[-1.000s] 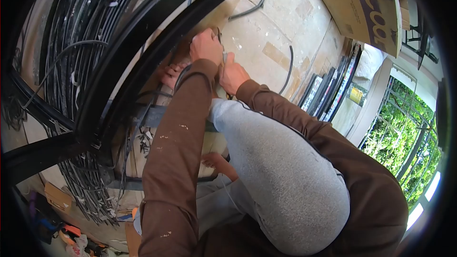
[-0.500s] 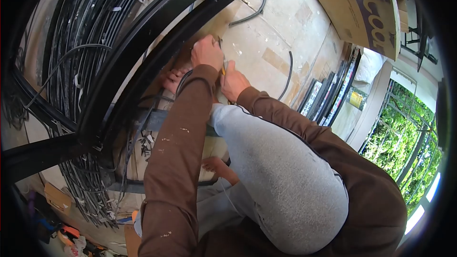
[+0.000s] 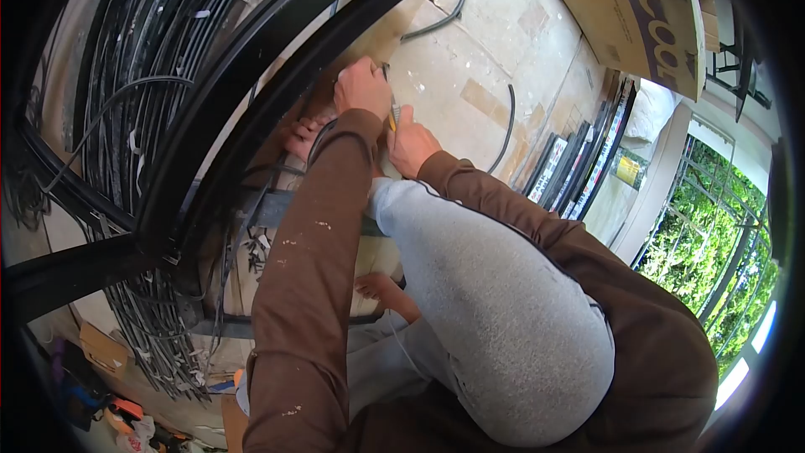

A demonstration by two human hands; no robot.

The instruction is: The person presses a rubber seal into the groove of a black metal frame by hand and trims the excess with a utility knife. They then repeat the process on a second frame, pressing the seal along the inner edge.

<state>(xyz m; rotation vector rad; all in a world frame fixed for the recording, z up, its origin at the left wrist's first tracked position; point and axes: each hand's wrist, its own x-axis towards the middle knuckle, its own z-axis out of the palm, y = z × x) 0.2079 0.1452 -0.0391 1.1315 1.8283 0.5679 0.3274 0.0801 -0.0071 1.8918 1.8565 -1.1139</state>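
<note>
My left hand point(image 3: 362, 86) is closed round a thin black cable, whose dark end point(image 3: 385, 71) pokes out past the fingers. Just to its right, my right hand point(image 3: 413, 144) wraps round a small tool with a yellow part point(image 3: 392, 121) and a grey tip. The tool's tip is close to the cable beside my left hand; whether they touch is unclear. Part of the cable point(image 3: 323, 141) curves down behind my left sleeve. Both hands are low over the floor, next to my bare foot point(image 3: 302, 136).
A black metal frame point(image 3: 243, 92) stands at the left, with a bundle of black cables point(image 3: 126, 143) behind it. Loose cable pieces point(image 3: 509, 130) lie on the floor point(image 3: 444, 75). A cardboard box point(image 3: 629, 17) and a stack of black strips point(image 3: 587, 155) are at the right.
The view has shifted very slightly. My hands keep nearly the same pose, with the tool and cable still in them.
</note>
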